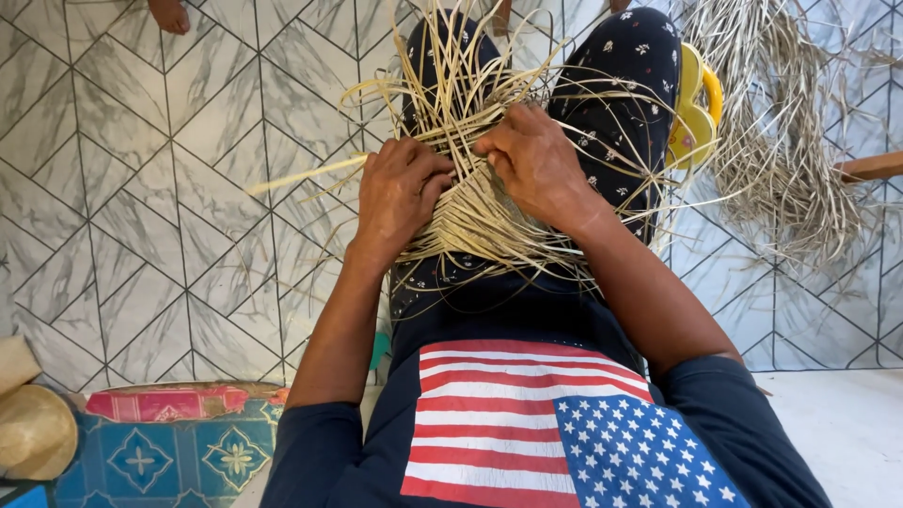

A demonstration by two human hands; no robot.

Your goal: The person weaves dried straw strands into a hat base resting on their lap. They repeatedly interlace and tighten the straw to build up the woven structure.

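Looking down from above, we see at the far left edge of the floor a pale woven hat (36, 431) beside a patterned blue and red mat (179, 442). The floor (141, 188) carries grey marble-look tiles laid in a chevron pattern.

Moving right, we find the left hand (400, 193) resting on a half-woven piece of pale straw strips (480, 221) that lies across the person's lap, on the dark dotted trousers (625, 85). Its fingers (435, 183) are curled and pressed together, pinching a few strips at the middle of the weave. One flat strip (306, 176) sticks out to the left over the tiles.

Just to the right, the right hand (536, 165) lies on the same weave, nearly touching the left one. Its fingers (494, 146) are bent and gripping strips near the upper middle of the piece; we cannot tell exactly how many. Loose strip ends fan upward and outward around both hands.

Farther right, a yellow plastic object (694, 108) sits just beside the right knee. Beyond it, a heap of loose dried strips (781, 141) spreads over the floor, with a wooden bar (870, 166) at the right edge.
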